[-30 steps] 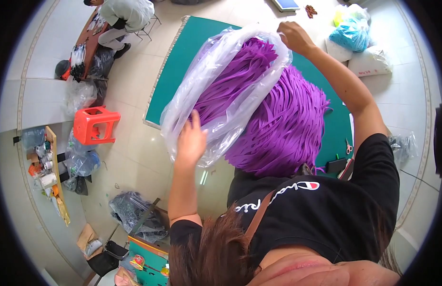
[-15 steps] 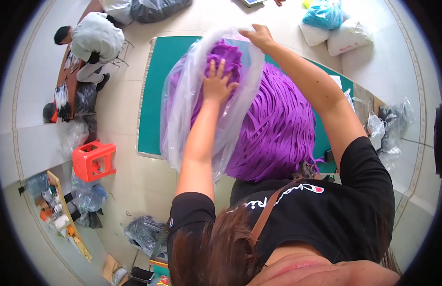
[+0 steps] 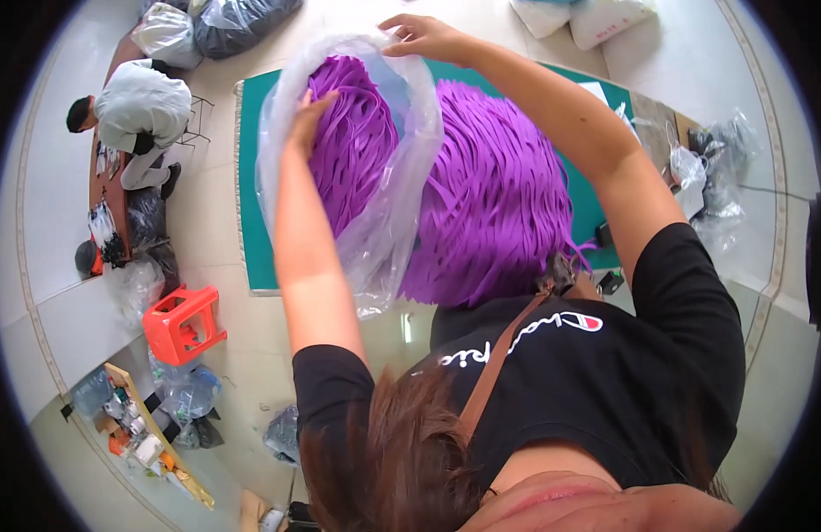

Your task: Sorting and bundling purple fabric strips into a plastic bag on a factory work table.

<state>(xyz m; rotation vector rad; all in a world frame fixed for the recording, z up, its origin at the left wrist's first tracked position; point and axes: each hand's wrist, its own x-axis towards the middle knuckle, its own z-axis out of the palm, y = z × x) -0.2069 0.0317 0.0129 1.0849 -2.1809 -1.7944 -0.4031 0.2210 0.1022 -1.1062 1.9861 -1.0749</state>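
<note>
A clear plastic bag (image 3: 388, 257) stands with its wide mouth toward me, and a bundle of purple strips (image 3: 357, 142) fills it. My left hand (image 3: 311, 122) is inside the mouth, at the left side of that bundle. Its thumb stands apart from the fingers and touches the strips; the fingers are partly hidden. At the bag's far rim, the fingers of my right hand (image 3: 417, 37) are closed on the plastic. A large heap of loose purple strips (image 3: 499, 204) lies to the right, touching the bag.
Everything lies on a green-topped table (image 3: 255, 195). At the far left a person (image 3: 146, 106) sits bent over a brown bench (image 3: 107, 177). A red stool (image 3: 184, 324) is on the floor at left. Filled sacks (image 3: 610, 18) stand beyond the table, and plastic bags (image 3: 725, 168) at its right.
My left hand has moved from lying flat on the bagged strips to their left side. My right hand has shifted left with the rim, and the bag mouth gapes wider. The whole view has shifted.
</note>
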